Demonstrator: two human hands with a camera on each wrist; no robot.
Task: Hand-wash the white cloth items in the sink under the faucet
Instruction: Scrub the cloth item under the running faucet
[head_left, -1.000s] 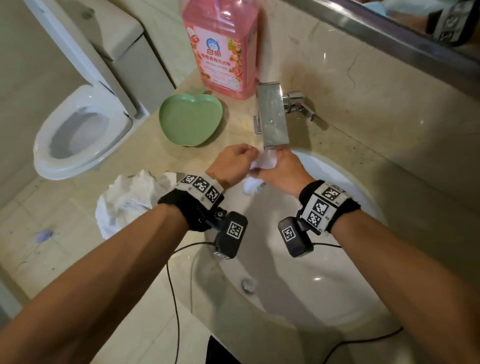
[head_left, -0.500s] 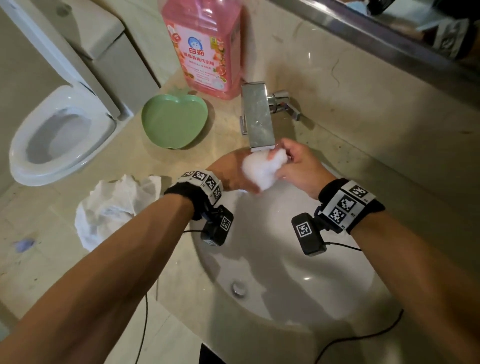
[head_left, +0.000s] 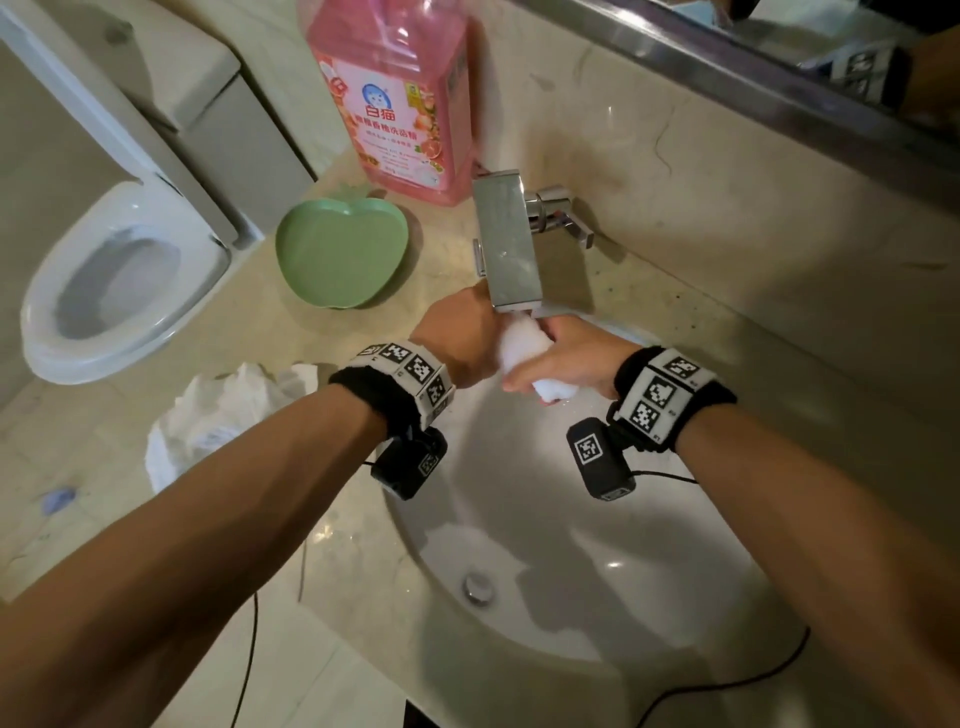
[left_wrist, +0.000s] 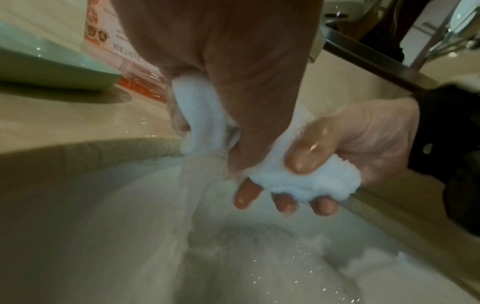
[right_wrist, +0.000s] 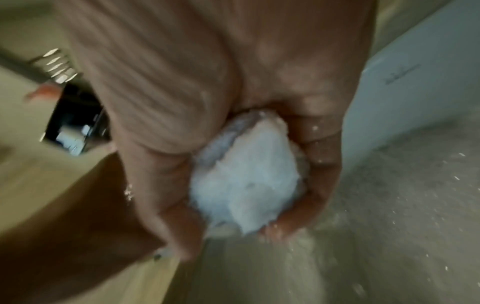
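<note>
1. Both hands wring one white cloth (head_left: 522, 345) just under the faucet (head_left: 506, 241), above the sink (head_left: 597, 597).
2. The left hand (head_left: 460, 343) is clenched around its upper end.
3. The right hand (head_left: 582, 356) grasps the lower end.
4. Water seems to stream down, though blurred.
5. More white cloth (head_left: 218, 410) lies on the desk (head_left: 208, 332).

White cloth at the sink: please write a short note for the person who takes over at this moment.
Left hand and right hand both grip one wet white cloth just under the faucet, over the sink. Water runs off it in the left wrist view. A second white cloth pile lies on the counter, left of the basin.
Done: this cloth is wet and being squeezed.
Left: finish it, then wash the pile.
</note>
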